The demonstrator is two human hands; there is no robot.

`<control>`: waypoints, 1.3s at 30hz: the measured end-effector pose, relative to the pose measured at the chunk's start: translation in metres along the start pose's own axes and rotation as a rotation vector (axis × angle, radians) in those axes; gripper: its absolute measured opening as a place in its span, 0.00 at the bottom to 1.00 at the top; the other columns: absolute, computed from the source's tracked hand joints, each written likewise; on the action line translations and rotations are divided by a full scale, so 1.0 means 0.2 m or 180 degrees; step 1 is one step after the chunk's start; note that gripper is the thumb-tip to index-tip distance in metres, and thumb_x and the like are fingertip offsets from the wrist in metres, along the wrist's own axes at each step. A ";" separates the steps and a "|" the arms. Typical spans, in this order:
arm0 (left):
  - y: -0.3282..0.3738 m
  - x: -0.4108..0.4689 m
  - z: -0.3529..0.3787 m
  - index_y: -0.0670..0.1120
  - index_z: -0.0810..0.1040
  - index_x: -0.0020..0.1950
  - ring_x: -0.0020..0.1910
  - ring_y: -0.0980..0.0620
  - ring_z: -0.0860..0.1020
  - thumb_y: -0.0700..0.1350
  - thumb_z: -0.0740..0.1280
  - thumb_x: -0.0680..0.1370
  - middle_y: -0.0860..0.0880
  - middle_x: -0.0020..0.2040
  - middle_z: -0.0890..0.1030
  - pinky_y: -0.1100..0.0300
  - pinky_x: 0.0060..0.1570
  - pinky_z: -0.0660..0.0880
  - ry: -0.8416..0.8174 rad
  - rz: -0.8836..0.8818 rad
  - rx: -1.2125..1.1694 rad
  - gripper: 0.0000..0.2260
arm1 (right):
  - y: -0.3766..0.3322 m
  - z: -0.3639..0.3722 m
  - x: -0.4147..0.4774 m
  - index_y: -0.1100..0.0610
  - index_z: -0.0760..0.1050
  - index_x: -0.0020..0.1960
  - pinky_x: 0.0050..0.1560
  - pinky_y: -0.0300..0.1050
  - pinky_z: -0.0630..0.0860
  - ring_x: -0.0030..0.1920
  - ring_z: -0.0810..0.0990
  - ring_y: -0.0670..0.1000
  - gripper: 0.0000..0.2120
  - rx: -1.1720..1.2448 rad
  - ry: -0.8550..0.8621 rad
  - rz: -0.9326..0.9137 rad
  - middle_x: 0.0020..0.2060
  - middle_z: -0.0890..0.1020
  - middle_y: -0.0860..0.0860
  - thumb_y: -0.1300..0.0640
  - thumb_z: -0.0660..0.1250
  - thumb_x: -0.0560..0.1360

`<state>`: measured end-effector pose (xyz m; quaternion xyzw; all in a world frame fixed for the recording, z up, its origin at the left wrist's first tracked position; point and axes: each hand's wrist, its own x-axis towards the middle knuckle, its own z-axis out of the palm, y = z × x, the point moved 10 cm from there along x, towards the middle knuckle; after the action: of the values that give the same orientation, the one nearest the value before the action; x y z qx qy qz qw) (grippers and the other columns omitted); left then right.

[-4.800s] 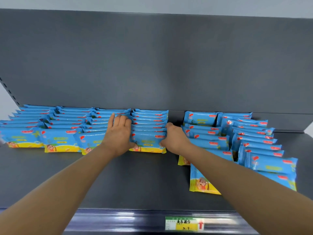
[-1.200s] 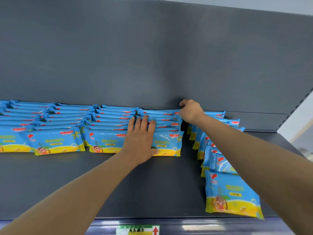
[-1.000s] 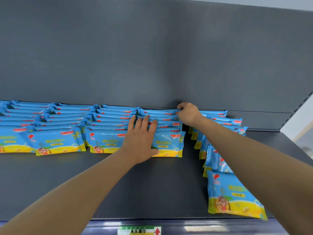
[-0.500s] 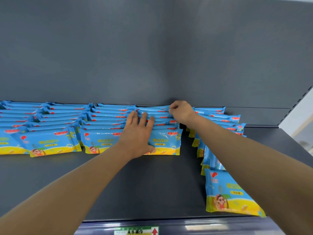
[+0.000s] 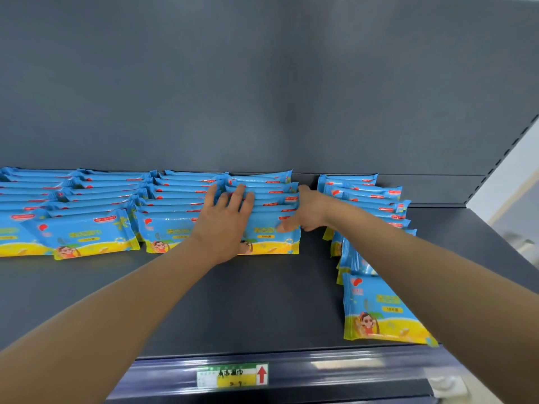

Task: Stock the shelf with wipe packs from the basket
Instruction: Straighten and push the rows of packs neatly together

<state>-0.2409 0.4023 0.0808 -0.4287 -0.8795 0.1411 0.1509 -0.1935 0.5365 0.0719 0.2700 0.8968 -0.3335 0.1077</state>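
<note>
Blue and yellow wipe packs stand in rows on a dark grey shelf point(image 5: 262, 301). My left hand point(image 5: 226, 220) lies flat with straight fingers on top of the fourth row point(image 5: 271, 240). At that row's right end my right hand point(image 5: 309, 209) grips the packs, its thumb on the face of the front pack and its fingers curled behind. A gap away to the right, another row point(image 5: 376, 310) leans forward, and its front pack lies near the shelf lip. The basket is out of view.
Three more rows of packs point(image 5: 87, 237) fill the shelf to the left. The grey back panel point(image 5: 262, 97) rises behind everything. A green and yellow price label point(image 5: 233, 376) sits on the front rail. Bare shelf lies in front of the rows.
My right hand has come forward from the back of the fourth row to its right front end. My left hand has stayed pressed on top. The view has shifted slightly.
</note>
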 end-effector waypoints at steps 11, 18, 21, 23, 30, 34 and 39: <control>-0.13 -0.06 -0.02 0.42 0.63 0.67 0.65 0.43 0.64 0.75 0.61 0.62 0.44 0.61 0.66 0.41 0.71 0.51 0.0222 -0.0600 0.0235 0.46 | 0.04 0.01 -0.03 0.56 0.67 0.46 0.36 0.38 0.74 0.37 0.75 0.47 0.18 0.0168 0.0267 0.0103 0.39 0.74 0.48 0.53 0.75 0.68; -0.14 -0.03 -0.01 0.41 0.65 0.64 0.63 0.44 0.64 0.67 0.67 0.66 0.44 0.61 0.66 0.45 0.70 0.53 0.0245 -0.0682 -0.0202 0.38 | 0.05 0.09 -0.04 0.54 0.70 0.44 0.50 0.47 0.80 0.53 0.80 0.53 0.11 0.0840 -0.0065 0.0038 0.52 0.79 0.53 0.60 0.73 0.70; -0.13 -0.01 0.00 0.41 0.66 0.65 0.63 0.45 0.64 0.59 0.69 0.69 0.45 0.61 0.66 0.48 0.70 0.52 0.0287 -0.0593 -0.0460 0.32 | 0.04 0.09 -0.05 0.58 0.72 0.52 0.51 0.47 0.80 0.54 0.80 0.53 0.15 0.0784 -0.0089 0.0051 0.54 0.80 0.54 0.61 0.74 0.69; -0.14 0.01 0.00 0.41 0.65 0.65 0.62 0.45 0.63 0.56 0.69 0.69 0.45 0.61 0.67 0.49 0.70 0.52 0.0261 -0.0565 -0.0595 0.31 | 0.04 0.10 -0.06 0.59 0.73 0.55 0.51 0.47 0.80 0.54 0.81 0.53 0.17 0.0812 -0.0148 0.0060 0.55 0.80 0.54 0.61 0.74 0.69; -0.15 0.01 0.02 0.44 0.64 0.67 0.62 0.46 0.63 0.57 0.71 0.67 0.47 0.61 0.66 0.51 0.69 0.53 0.0185 -0.0447 -0.0834 0.33 | -0.01 0.07 -0.06 0.62 0.74 0.56 0.58 0.51 0.77 0.56 0.79 0.55 0.19 0.0540 0.0090 -0.0105 0.56 0.80 0.55 0.65 0.74 0.67; -0.15 0.00 0.01 0.47 0.65 0.68 0.62 0.45 0.62 0.61 0.71 0.65 0.46 0.61 0.65 0.49 0.69 0.51 0.0172 -0.0409 -0.0807 0.36 | -0.02 0.04 -0.06 0.62 0.73 0.57 0.59 0.49 0.76 0.57 0.78 0.54 0.20 0.0240 0.0377 -0.0132 0.56 0.79 0.55 0.62 0.74 0.68; -0.19 0.00 -0.01 0.56 0.64 0.68 0.62 0.44 0.62 0.58 0.66 0.71 0.45 0.60 0.66 0.46 0.67 0.53 0.0180 -0.0430 -0.0816 0.27 | 0.01 0.08 -0.07 0.62 0.72 0.58 0.59 0.51 0.77 0.57 0.78 0.55 0.20 0.0216 0.0096 -0.0051 0.56 0.79 0.56 0.63 0.74 0.68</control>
<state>-0.2674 0.3812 0.0961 -0.3881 -0.9126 0.0050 0.1287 -0.1810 0.5206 0.0642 0.2712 0.8887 -0.3605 0.0823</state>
